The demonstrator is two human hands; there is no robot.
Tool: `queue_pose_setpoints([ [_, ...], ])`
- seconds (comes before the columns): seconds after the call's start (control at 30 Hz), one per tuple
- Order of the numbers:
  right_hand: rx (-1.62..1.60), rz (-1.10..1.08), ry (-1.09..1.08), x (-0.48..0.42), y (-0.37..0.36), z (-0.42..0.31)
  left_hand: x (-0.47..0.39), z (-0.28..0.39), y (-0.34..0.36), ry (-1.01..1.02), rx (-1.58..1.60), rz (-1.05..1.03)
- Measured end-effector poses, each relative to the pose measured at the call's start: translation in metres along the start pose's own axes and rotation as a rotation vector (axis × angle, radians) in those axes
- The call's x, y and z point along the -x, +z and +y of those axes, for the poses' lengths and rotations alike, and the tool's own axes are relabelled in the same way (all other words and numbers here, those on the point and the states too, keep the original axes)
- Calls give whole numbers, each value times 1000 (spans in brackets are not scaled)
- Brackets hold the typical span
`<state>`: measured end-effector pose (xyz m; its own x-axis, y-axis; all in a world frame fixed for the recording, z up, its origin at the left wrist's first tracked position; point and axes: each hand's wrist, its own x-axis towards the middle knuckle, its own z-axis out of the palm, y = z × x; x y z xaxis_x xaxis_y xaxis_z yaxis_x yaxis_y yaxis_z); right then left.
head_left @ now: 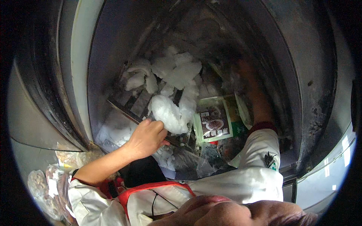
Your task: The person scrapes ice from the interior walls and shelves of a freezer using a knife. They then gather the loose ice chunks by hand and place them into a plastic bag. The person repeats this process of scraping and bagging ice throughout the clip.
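Observation:
My left hand (pixel 150 135) is curled over the front bar of a dark slatted rack (pixel 124 111) inside a freezer cabinet. Just beyond its knuckles, a thick white lump of frost (pixel 167 113) rests on the slats. More frost chunks (pixel 178 69) are heaped farther back. My right arm reaches deep along the right side, where my right hand (pixel 244 66) is lost in shadow, its fingers unreadable. Between my arms lies a printed plastic food packet (pixel 215 121), pale green at its edges, with a picture of a bowl and writing on it.
Loose frost (pixel 116 135) lies below the rack at the left. Clear plastic film (pixel 198 165) is near the cabinet's front edge. Dark freezer walls (pixel 308 84) close in on both sides. Outside, at lower left, stand several bagged items (pixel 53 183).

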<state>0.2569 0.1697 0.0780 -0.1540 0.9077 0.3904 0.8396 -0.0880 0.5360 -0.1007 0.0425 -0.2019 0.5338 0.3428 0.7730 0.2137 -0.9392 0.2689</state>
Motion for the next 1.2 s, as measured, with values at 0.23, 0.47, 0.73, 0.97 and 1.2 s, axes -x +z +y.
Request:
queue_pose_setpoints([
  [0.23, -68, -98, 223, 14, 8, 15, 0, -3, 12, 49, -61, -5],
  [0.47, -76, 119, -180, -8, -12, -32, 1, 3, 4, 17, -35, 37],
  [0.73, -82, -49, 276, 29, 14, 55, -1, 3, 7, 48, -65, 12],
  [0.97, 102, 41, 22, -40, 15, -27, -1, -1, 10, 36, -45, 52],
  [1.2, 78, 0, -233, -25, 5, -16, 0, 4, 4, 51, -98, 17],
])
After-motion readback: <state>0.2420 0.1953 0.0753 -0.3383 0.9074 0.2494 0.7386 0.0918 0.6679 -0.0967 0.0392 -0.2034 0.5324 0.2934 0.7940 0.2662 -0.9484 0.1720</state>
